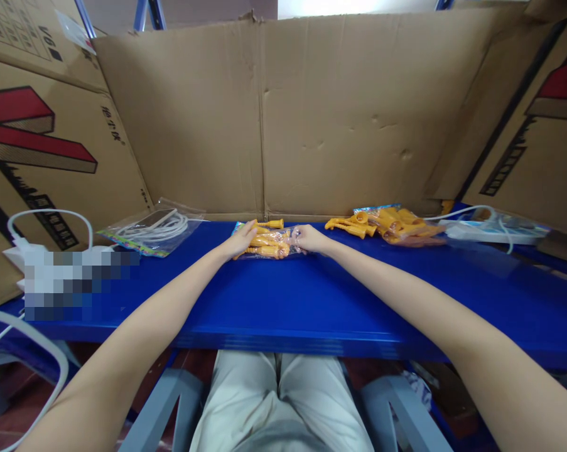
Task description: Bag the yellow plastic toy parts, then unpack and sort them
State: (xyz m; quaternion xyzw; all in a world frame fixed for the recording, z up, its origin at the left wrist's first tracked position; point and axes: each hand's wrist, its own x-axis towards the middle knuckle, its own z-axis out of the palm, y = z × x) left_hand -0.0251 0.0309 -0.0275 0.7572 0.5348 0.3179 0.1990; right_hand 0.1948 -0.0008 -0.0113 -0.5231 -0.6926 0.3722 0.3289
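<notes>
A clear plastic bag of yellow plastic toy pieces point(267, 242) lies on the blue table point(311, 301) near its far edge. My left hand point(240, 240) rests on the bag's left end with fingers curled around it. My right hand point(308, 239) grips the bag's right end, fingers closed. One yellow piece point(270, 223) pokes out at the top of the bag.
A second bag and loose pile of yellow pieces point(387, 225) lie to the right. A white power strip with cable point(490, 231) sits at far right. A clear bag holding a white cable point(154, 230) lies at left. Cardboard walls point(311, 119) surround the table.
</notes>
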